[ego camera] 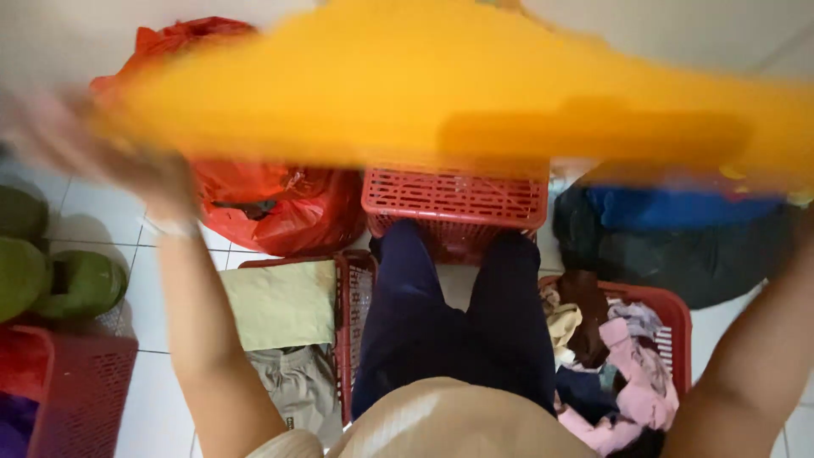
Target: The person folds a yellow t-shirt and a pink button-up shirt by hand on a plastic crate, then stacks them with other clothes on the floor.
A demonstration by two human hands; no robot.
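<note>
Nearest the camera, the person's beige top (441, 424) and dark blue trousers (449, 322) filled the lower middle, with both bare arms raised to either side. On the person's left sat a red basket (343, 339) holding flat, folded pieces in pale yellow and grey. On the right, another red basket (674, 318) was heaped with loose, crumpled clothes in pink, brown and cream. Judging by these two, some pieces were already folded, and a good pile remained.

Higher up, the left hand (59, 140) was a blur at the end of the orange cloth (475, 93), which was stretched wide across the top of the view, held up in the air above the baskets. Its grip seemed closed on the cloth's corner, though blur hid the fingers. The right hand was covered by the cloth's far end, so its grip could not be told.

Beyond the knees stood a third red basket (454, 199), a red plastic bag (271, 203) and a dark bundle (678, 246).

The white tile floor (153, 314) was crowded on all sides; open room lay mostly overhead, where the cloth was spread.
</note>
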